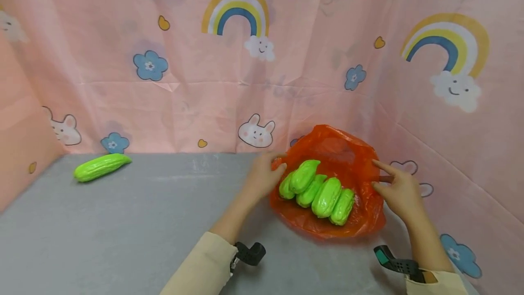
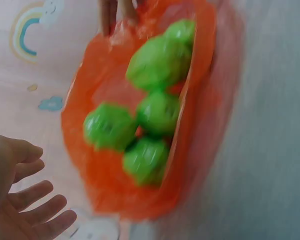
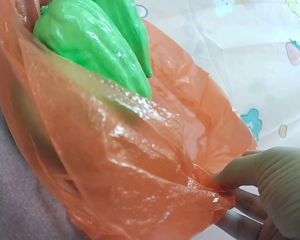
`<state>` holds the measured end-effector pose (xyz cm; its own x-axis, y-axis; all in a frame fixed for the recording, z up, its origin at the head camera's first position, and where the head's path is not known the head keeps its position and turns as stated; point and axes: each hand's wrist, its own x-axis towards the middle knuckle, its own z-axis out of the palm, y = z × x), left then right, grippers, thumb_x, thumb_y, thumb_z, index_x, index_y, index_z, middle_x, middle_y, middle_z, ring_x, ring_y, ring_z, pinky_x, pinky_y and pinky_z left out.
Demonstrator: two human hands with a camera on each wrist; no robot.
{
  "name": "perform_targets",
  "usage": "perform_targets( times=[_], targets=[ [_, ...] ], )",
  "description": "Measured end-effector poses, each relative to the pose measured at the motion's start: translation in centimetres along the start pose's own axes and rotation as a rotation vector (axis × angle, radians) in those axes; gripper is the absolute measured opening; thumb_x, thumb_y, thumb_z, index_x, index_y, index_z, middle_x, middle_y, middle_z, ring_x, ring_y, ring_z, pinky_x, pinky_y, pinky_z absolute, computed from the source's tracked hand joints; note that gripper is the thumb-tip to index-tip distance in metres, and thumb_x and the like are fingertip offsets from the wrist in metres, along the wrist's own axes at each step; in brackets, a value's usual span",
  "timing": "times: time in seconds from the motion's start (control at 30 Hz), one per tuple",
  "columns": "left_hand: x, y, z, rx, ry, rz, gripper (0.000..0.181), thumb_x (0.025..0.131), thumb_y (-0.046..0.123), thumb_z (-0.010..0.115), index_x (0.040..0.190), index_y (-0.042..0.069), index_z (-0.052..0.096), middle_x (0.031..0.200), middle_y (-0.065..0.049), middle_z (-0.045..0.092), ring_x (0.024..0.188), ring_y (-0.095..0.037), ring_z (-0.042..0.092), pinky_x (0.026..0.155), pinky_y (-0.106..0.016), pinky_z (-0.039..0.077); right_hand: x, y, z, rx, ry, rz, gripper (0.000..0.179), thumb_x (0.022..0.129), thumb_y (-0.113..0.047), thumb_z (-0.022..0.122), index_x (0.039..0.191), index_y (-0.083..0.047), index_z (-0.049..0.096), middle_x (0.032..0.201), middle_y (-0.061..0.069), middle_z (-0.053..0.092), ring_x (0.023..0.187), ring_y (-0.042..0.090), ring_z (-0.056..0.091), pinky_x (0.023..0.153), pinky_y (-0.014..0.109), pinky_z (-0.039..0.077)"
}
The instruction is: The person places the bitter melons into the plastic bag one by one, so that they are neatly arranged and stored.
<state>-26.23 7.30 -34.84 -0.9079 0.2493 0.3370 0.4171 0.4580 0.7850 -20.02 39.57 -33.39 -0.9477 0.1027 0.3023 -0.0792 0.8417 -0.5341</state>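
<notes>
An orange-red plastic bag [image 1: 323, 231] lies on the table with its mouth spread wide. Several shiny green bitter melons [image 1: 326, 197], ridged and pointed at one end, are side by side inside it. At the bag's right edge, my right hand [image 1: 399, 192] pinches the thin plastic between thumb and fingers, as the right wrist view shows up close at the bag's gathered edge [image 3: 205, 187]. Opposite, my left hand [image 1: 262, 174] is beside the left rim, thumb and fingers spread apart. In the left wrist view, a gap shows between the left fingers [image 2: 42, 212] and the bag.
Another green bitter melon [image 1: 101, 167] lies on the grey table [image 1: 143, 236] at the far left, close to the back curtain. Pink patterned curtain [image 1: 184, 104] encloses the back and both sides. Behind the bag, the curtain is close.
</notes>
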Motion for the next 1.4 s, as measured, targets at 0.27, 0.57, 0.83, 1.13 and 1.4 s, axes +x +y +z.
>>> perform_targets(
  times=[0.27, 0.57, 0.83, 1.13, 1.4],
  targets=[
    [-0.6, -2.2, -5.6, 0.155, 0.058, -0.063, 0.035, 0.099, 0.021, 0.061, 0.132, 0.010, 0.066, 0.140, -0.012, 0.060, 0.127, -0.032, 0.060, 0.105, -0.049, 0.052, 0.0, 0.0, 0.2, -0.026, 0.012, -0.008, 0.055, 0.092, -0.008, 0.066, 0.145, -0.002, 0.053, 0.125, 0.037, 0.063, 0.108, 0.056, 0.064, 0.073, 0.051, 0.062],
    [-2.3, -5.0, -12.0, 0.323, 0.099, -0.083, 0.039, 0.100, 0.022, 0.059, 0.137, 0.013, 0.063, 0.144, -0.012, 0.058, 0.123, -0.035, 0.062, 0.079, -0.047, 0.056, 0.2, 0.0, 0.3, -0.041, 0.005, 0.003, 0.056, 0.093, -0.009, 0.067, 0.146, -0.003, 0.052, 0.125, 0.038, 0.062, 0.108, 0.056, 0.063, 0.072, 0.050, 0.062],
    [-3.3, -6.6, -15.7, 0.413, 0.095, -0.049, 0.037, 0.100, 0.017, 0.060, 0.135, 0.010, 0.063, 0.143, -0.015, 0.058, 0.128, -0.036, 0.058, 0.098, -0.053, 0.052, 0.3, 0.0, 0.4, -0.051, 0.010, -0.015, 0.055, 0.092, -0.009, 0.067, 0.145, -0.001, 0.053, 0.125, 0.039, 0.061, 0.107, 0.057, 0.063, 0.071, 0.052, 0.062],
    [-4.2, -9.0, -19.8, 0.525, 0.093, -0.062, 0.039, 0.100, 0.014, 0.056, 0.137, 0.002, 0.061, 0.141, -0.025, 0.057, 0.130, -0.044, 0.055, 0.104, -0.060, 0.048, 0.2, 0.1, 0.4, -0.042, -0.004, -0.001, 0.056, 0.094, -0.010, 0.066, 0.147, -0.002, 0.051, 0.125, 0.038, 0.062, 0.110, 0.058, 0.061, 0.073, 0.053, 0.062],
    [-5.3, -12.7, -25.5, 0.608, 0.047, -0.152, 0.042, 0.102, 0.016, 0.049, 0.141, 0.000, 0.055, 0.144, -0.030, 0.051, 0.125, -0.050, 0.054, 0.093, -0.063, 0.050, 0.4, 0.0, 0.6, -0.031, -0.009, 0.014, 0.056, 0.094, -0.011, 0.066, 0.147, -0.001, 0.050, 0.126, 0.038, 0.062, 0.111, 0.057, 0.061, 0.073, 0.051, 0.062]
  ],
)
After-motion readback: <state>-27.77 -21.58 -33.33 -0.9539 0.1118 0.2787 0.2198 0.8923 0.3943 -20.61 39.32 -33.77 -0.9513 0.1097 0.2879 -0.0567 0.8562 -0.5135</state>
